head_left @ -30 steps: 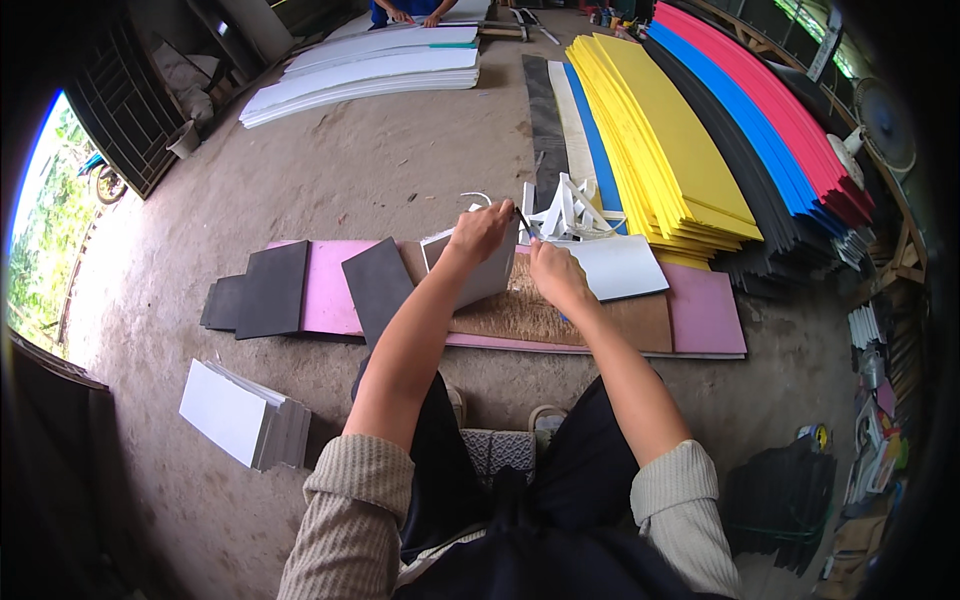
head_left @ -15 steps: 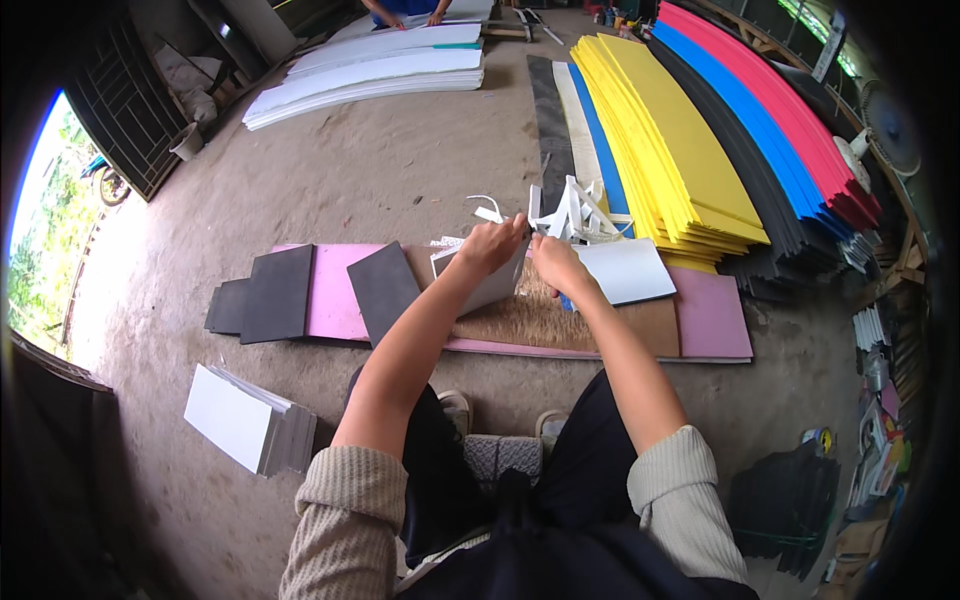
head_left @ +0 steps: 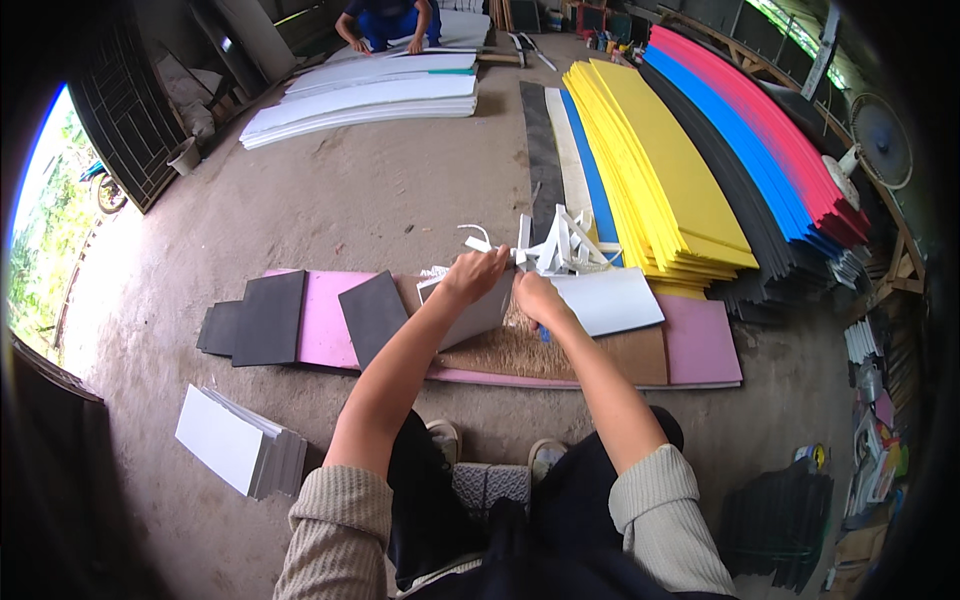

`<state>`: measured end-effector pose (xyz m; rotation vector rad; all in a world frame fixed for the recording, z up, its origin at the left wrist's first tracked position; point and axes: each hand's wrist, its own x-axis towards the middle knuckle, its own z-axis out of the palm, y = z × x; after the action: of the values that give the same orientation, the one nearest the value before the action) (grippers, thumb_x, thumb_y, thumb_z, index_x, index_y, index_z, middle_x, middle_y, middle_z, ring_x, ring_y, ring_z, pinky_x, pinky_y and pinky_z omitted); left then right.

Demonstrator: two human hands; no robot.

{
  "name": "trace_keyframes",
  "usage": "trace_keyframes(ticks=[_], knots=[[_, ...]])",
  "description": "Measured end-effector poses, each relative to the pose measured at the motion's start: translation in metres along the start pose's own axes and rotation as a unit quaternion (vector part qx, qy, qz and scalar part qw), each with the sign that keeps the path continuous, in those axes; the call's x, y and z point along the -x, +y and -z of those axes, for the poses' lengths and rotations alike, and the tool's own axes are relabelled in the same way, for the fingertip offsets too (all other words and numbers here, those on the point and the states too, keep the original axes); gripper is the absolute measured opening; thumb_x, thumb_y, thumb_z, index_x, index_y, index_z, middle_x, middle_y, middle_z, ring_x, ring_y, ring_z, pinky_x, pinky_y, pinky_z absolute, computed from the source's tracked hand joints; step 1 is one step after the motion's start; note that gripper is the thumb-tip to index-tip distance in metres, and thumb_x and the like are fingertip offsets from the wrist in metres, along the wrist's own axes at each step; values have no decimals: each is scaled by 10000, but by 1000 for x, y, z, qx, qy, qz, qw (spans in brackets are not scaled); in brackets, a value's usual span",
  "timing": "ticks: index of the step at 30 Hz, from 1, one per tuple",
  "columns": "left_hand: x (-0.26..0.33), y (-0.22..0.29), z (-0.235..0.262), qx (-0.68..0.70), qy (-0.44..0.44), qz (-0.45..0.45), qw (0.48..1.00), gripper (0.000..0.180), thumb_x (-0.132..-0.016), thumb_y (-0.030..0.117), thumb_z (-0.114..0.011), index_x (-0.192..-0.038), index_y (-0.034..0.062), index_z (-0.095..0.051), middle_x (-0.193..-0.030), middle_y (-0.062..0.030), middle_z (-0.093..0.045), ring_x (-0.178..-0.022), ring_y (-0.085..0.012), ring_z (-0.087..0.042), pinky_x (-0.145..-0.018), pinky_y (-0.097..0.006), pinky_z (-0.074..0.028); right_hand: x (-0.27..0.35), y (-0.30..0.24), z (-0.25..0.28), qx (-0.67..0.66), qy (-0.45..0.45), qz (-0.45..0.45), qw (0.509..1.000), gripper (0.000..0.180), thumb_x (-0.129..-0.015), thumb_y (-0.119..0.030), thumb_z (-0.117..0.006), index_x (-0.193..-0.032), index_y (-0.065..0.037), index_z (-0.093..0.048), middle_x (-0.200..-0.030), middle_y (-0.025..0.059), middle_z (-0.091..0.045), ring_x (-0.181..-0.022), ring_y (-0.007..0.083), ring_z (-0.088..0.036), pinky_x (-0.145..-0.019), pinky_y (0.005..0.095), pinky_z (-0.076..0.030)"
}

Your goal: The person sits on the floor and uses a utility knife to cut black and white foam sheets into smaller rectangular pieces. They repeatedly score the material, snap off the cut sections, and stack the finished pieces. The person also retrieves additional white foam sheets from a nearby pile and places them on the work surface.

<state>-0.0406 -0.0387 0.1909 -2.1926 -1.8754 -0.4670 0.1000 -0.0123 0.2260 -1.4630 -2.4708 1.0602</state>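
My left hand is closed at the upper corner of a pale grey-white foam sheet, which stands tilted over a worn brown board. Close beside it, my right hand is curled shut around a small tool; only its blue end shows below the fist. Just beyond both hands lies a tangle of white offcut strips. To the right of my right hand, a white sheet with a dark underside rests on the brown board. A dark grey sheet lies left of my left forearm.
Under the brown board is a long pink sheet. Black sheets lie at its left end, with a white stack nearer me. Yellow sheets are piled at right. Farther off, a person bends over white sheets.
The view has tilted up, so the scene sits lower and slightly left. Both hands stay close together at the tilted sheet. The other person's hands have moved apart.
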Motion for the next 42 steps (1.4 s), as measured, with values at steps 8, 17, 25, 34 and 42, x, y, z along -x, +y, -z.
trace_keyframes(ticks=[8,17,25,34,42], knots=[[5,-6,15,46,-44,1,998,162,-799,118,-429,-920,14,-403,-635,-153,-557,-570,-323,-580,-457,-403,-464,19,3,-1,-39,-31,31,998,465,-879,-231,-228,-746,114,-509,-524,198,-535,-408,280,-555,-466,381,-474],[9,16,21,86,-62,54,993,213,-791,172,-469,-965,61,-419,-783,-146,-588,-691,-311,-587,-587,-411,-471,6,15,-22,-43,-15,22,999,309,-792,-101,-327,-776,116,-546,-617,254,-563,-455,308,-577,-472,392,-480],[0,12,28,130,-65,123,982,321,-709,189,-567,-1030,181,-558,-965,-75,-591,-798,-277,-578,-677,-377,-469,28,14,-24,-107,3,-39,994,425,-861,-205,-261,-824,123,-530,-709,287,-560,-505,349,-577,-543,412,-484],[-11,15,22,112,22,172,978,183,-704,290,-598,-828,161,-632,-828,-25,-586,-728,-261,-584,-615,-370,-459,-7,15,-27,-23,-5,-5,1000,331,-822,-148,-316,-850,88,-547,-735,272,-570,-614,370,-585,-604,431,-475],[-16,17,24,117,19,130,984,152,-708,239,-599,-814,130,-615,-826,-19,-579,-698,-272,-585,-580,-375,-460,-32,105,-114,-12,-110,-59,992,421,-866,-212,-267,-804,104,-538,-653,206,-582,-451,283,-578,-511,391,-489]])
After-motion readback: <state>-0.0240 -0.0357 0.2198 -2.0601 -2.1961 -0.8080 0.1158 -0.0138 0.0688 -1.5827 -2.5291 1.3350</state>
